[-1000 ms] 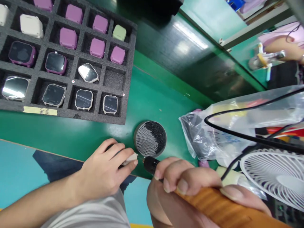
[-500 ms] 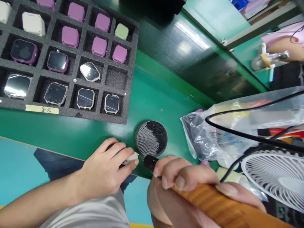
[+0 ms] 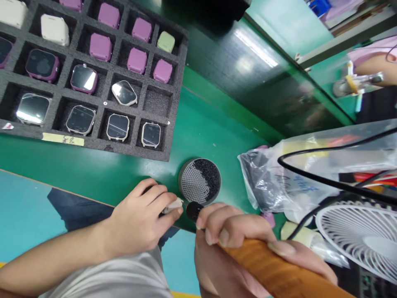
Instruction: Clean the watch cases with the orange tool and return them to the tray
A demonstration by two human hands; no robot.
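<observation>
My left hand (image 3: 141, 221) is closed round a small off-white watch (image 3: 173, 205), mostly hidden under the fingers. Wrapped in my right hand (image 3: 235, 240) is an electric screwdriver (image 3: 257, 258) with an orange ribbed body and a black nose. Its tip points left at the side of the watch; I cannot tell whether they touch. Just beyond both hands stands a round grey dish (image 3: 194, 184) with a dimpled floor, and tiny black screws (image 3: 212, 178) cover its right part.
A black foam tray (image 3: 124, 151) at upper left holds several watches (image 3: 81, 120) and purple cases (image 3: 110, 15) in square pockets. To the right lie clear plastic bags (image 3: 273, 178), a black cable (image 3: 310, 176) and a white fan (image 3: 362, 236). Another person's arm (image 3: 376, 68) shows at upper right.
The view has shifted slightly, so the tray appears further right. My right hand with the screwdriver has come a little closer to the watch; both grips are unchanged.
</observation>
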